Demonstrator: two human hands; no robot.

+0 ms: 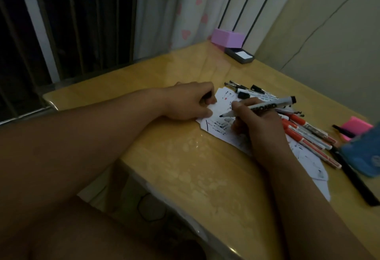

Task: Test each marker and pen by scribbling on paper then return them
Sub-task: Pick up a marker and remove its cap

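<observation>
Yellow glossy table [185, 157], dimly lit. A likely risk: the paper [213, 107] is a small scrap crowded with scribbles, so a long stroke of the black marker [265, 106] could run off its edge onto the table, and the sheet could slide if the pressure on it eases. The right hand [257, 122] pinches the marker in a writing grip, tip on the paper. Beyond it, the left hand [189, 101] rests curled on the paper's far corner; whether it holds anything cannot be told. Farther right lie the other markers [308, 134].
</observation>
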